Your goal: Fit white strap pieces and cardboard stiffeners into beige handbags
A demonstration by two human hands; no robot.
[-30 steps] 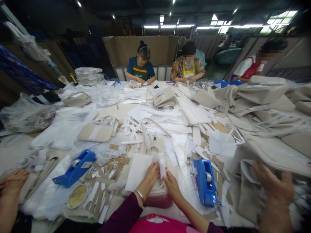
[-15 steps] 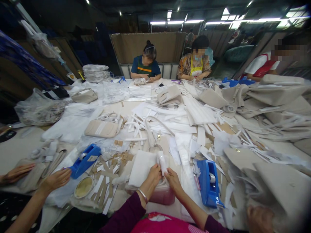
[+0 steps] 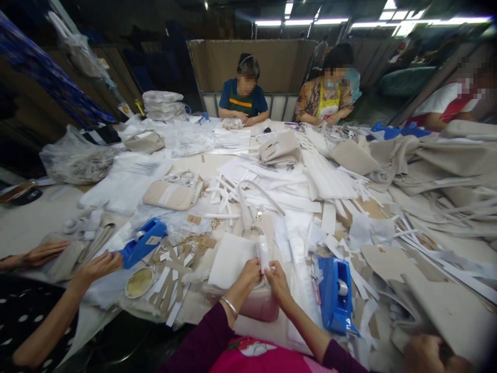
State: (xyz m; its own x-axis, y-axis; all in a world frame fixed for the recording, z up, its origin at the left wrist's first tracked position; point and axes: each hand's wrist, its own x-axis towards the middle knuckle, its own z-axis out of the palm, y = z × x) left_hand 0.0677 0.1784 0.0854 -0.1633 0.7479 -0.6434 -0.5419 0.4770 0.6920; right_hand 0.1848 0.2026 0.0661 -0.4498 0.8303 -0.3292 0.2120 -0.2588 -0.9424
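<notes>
A beige handbag (image 3: 259, 309) lies in front of me with a white foam sheet (image 3: 232, 259) over part of it. Between my hands, a bag strap (image 3: 264, 247) stands up, covered in a white wrapping. My left hand (image 3: 248, 277) pinches it from the left, fingers closed. On its other side, my right hand (image 3: 277, 282) has thumb and fingers closed at the wrapping's lower edge. The fingers hide part of the strap. Just beyond is a gold clasp (image 3: 259, 215) on beige material.
A blue tape dispenser (image 3: 332, 295) stands to my right; another tape dispenser (image 3: 144, 242) is at left, a co-worker's hand (image 3: 101, 267) touching it. Paper strips (image 3: 166, 285), a round tin (image 3: 139, 282) and beige bag pieces (image 3: 446, 305) lie around. Co-workers sit opposite.
The whole view has shifted slightly, so things appear a little farther right and most sit higher. Both my hands stay closed at the wrapped strap, with only slight finger movement.
</notes>
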